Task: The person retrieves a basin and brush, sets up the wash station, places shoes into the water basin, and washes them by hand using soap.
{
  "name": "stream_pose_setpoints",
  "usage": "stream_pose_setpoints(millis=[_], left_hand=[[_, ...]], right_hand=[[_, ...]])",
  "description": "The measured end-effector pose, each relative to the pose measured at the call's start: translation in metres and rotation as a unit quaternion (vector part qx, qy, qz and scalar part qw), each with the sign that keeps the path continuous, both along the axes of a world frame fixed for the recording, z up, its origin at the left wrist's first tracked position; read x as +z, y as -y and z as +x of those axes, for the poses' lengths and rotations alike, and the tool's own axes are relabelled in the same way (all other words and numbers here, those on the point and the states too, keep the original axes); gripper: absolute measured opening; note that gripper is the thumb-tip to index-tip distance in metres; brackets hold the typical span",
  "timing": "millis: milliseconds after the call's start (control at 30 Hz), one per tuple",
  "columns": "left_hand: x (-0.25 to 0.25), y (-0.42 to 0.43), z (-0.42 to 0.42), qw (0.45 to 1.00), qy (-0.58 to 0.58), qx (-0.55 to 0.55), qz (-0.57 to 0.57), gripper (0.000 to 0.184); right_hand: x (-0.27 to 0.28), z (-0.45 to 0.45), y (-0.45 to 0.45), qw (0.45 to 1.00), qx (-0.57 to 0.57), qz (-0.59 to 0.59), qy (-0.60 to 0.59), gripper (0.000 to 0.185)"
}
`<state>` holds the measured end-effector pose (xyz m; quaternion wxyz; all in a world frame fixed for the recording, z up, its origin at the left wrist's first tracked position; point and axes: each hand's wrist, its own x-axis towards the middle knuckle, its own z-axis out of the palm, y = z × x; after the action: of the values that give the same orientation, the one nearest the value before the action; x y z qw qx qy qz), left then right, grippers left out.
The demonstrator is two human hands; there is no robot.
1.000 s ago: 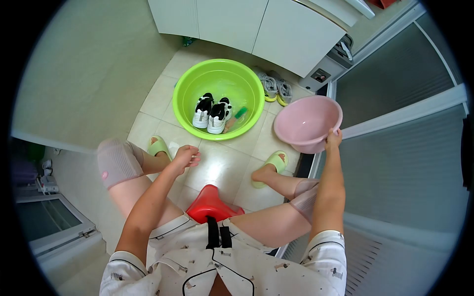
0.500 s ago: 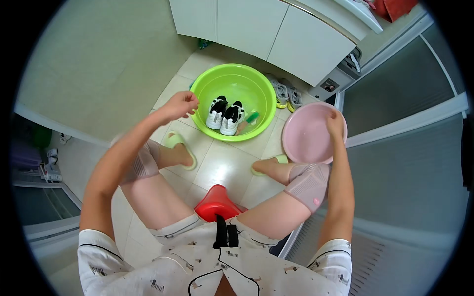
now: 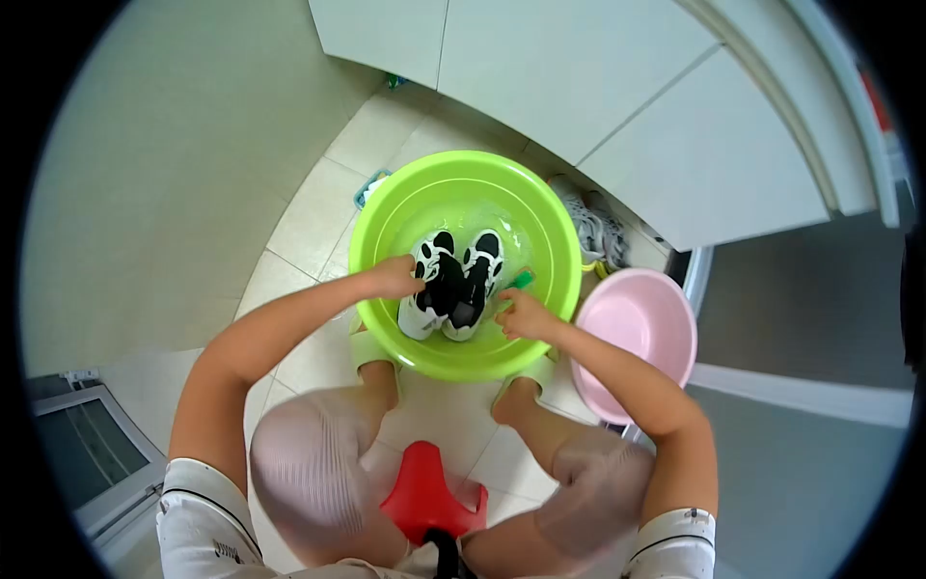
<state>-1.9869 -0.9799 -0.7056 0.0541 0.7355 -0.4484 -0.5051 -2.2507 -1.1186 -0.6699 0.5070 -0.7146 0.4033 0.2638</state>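
A pair of white and black sneakers stands side by side in a green basin (image 3: 559, 261) holding some water. My left hand (image 3: 394, 278) is at the outer side of the left sneaker (image 3: 418, 317), with its bent fingers closed on the shoe's edge. Just right of the right sneaker (image 3: 466, 318), my right hand (image 3: 527, 317) hangs over the basin, fingers curled but apart. Close above it lies a brush (image 3: 521, 280) with a green head; its handle is mostly hidden by my right hand.
A pink basin (image 3: 641, 318) stands to the right. Grey sneakers (image 3: 600, 232) sit behind it by the white cabinets (image 3: 569, 77). A small blue basket (image 3: 369, 188) is left of the green basin. A red stool (image 3: 424, 492) is between my legs.
My right hand has left the pink basin's rim and come over the green basin. My left hand has moved inward to the left sneaker. The view has leaned forward, closer to the basin.
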Motion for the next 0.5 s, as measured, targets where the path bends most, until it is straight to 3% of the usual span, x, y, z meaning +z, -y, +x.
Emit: stream_pose_setpoints(millis=[33,133,167,200,300,400,500], left_hand=[[-0.017,0.002,-0.007,0.999,-0.006,0.041,0.006,0.066],[-0.061,0.005,-0.036,0.993,0.018,0.12,-0.002,0.093],[-0.07,0.007,-0.046,0.99,0.033,0.138,-0.01,0.101],[-0.069,0.011,-0.047,0.982,-0.021,0.187,0.013,0.096],[-0.129,-0.005,-0.05,0.955,-0.042,0.226,-0.187,0.087],[-0.121,0.027,-0.043,0.944,-0.011,0.205,-0.257,0.085],[-0.096,0.045,-0.056,0.96,0.101,0.115,-0.232,0.091]], right_hand=[[-0.02,0.006,-0.003,0.999,0.008,-0.012,-0.029,0.07],[-0.09,0.003,-0.008,0.981,0.04,-0.169,0.084,0.098],[-0.108,0.0,-0.009,0.982,0.028,-0.171,0.076,0.102],[-0.115,0.006,-0.008,0.982,0.017,-0.176,0.066,0.106],[-0.104,0.04,0.005,0.984,-0.012,-0.177,-0.005,0.108],[-0.119,0.046,0.02,0.978,-0.036,-0.207,-0.003,0.1],[-0.14,0.048,0.022,0.896,0.069,-0.424,0.114,0.095]])
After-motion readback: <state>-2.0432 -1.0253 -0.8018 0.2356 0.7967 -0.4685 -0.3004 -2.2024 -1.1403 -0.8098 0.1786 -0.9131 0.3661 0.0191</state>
